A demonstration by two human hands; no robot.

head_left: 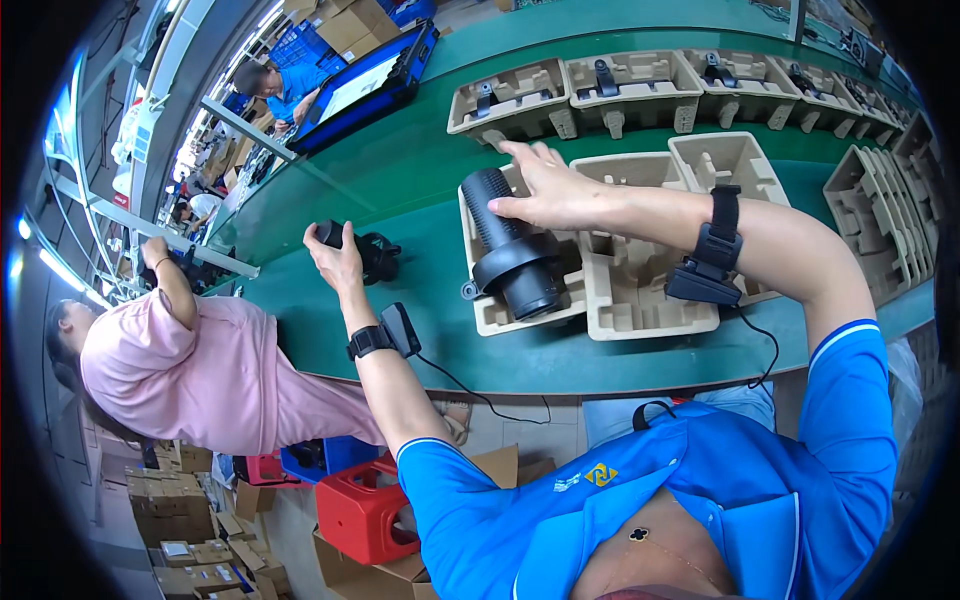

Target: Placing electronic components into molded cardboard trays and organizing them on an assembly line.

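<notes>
A large black cylinder (507, 250) with a ribbed grille at its upper end and a wide collar round its middle lies slantwise over the leftmost near moulded-pulp tray (497, 318). My right hand (552, 190) is at its grille end; the thumb appears to touch the grille and the other fingers stretch out past it. My left hand (338, 262) is closed round a small black part (330, 233), pinched between thumb and fingers, above the green bench. Just beside it is another dark, rounded black piece (380, 258); whether the two are joined I cannot tell.
Two more pulp trays (650, 325) adjoin on the right. Behind them runs a row of trays (630, 95) holding black parts. Stacked trays (880, 215) stand far right. A person in pink (190, 370) works at left. A red stool (365, 515) and cartons are below.
</notes>
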